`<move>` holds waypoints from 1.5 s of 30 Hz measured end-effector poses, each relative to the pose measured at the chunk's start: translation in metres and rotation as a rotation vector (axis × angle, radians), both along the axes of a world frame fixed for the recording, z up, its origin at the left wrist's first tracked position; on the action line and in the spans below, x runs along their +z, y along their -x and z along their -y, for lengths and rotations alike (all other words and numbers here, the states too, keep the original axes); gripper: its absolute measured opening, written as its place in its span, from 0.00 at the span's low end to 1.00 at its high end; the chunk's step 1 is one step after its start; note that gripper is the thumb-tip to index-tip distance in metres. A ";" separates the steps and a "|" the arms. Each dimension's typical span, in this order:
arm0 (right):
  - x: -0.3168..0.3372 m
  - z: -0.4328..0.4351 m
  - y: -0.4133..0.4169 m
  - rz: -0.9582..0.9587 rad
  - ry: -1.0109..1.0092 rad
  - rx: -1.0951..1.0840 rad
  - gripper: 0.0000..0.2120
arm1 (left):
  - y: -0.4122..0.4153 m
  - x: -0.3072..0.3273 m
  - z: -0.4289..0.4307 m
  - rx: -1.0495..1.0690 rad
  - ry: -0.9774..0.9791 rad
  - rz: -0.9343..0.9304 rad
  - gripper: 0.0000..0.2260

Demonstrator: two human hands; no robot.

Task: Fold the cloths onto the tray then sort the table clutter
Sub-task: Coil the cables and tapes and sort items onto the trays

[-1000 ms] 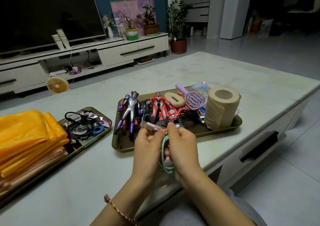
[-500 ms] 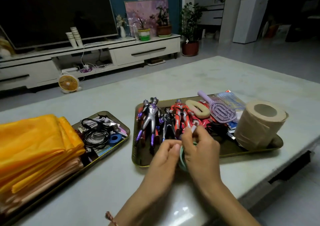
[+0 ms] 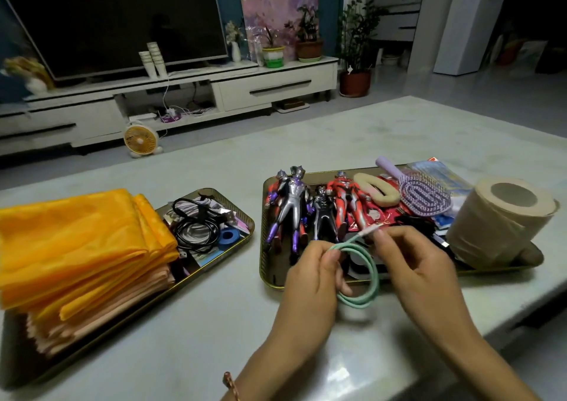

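Dim room, dark television on white cabinet, potted plants, pale floor

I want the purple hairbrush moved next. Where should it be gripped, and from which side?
Take the purple hairbrush by its handle, which points toward the far rim of the tray, clear of the clutter; its head lies bristles up. Probably come from above, on the far side.

A pale stone-topped table is filling mid-frame. At lower left, a gold-rimmed mirrored tray is sitting on it, carrying a stack of folded orange cloths at its left end and coiled black cables at its right. Right of centre, a second gold-rimmed tray is holding plastic toy figures at left and a brown paper roll at right. Before it, the left hand and right hand are holding a coiled mint-green cable between them.
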State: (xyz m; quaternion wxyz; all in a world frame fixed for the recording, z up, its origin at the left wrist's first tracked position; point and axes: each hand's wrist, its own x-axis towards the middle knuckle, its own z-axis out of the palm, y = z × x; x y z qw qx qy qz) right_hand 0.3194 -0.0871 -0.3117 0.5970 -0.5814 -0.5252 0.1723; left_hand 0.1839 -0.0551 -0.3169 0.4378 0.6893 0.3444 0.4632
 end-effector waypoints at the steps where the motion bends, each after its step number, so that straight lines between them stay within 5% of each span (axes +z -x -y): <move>1: -0.004 0.005 -0.013 0.214 -0.008 -0.026 0.15 | 0.001 -0.001 -0.002 0.019 0.018 0.021 0.12; 4: -0.020 0.023 -0.051 0.770 0.070 -0.109 0.15 | 0.001 -0.002 -0.003 0.060 0.078 0.095 0.14; 7: -0.038 0.027 -0.070 0.910 0.117 -0.090 0.15 | -0.001 -0.001 -0.006 0.098 0.116 0.149 0.14; 16: -0.038 -0.011 -0.081 0.784 0.156 -0.043 0.09 | 0.005 -0.004 -0.009 0.070 0.156 0.172 0.13; 29: -0.026 -0.062 -0.055 0.840 0.307 -0.190 0.12 | -0.010 -0.005 -0.013 0.072 0.202 0.177 0.11; 34: -0.039 -0.044 -0.035 0.758 0.205 -0.205 0.07 | -0.007 -0.011 -0.020 0.092 0.223 0.166 0.13; 42: -0.041 -0.001 -0.045 0.728 0.142 -0.069 0.18 | -0.005 -0.013 -0.019 0.106 0.195 0.148 0.14; 45: -0.030 0.006 -0.041 0.483 0.152 -0.028 0.22 | -0.007 -0.016 -0.012 0.073 0.150 0.095 0.11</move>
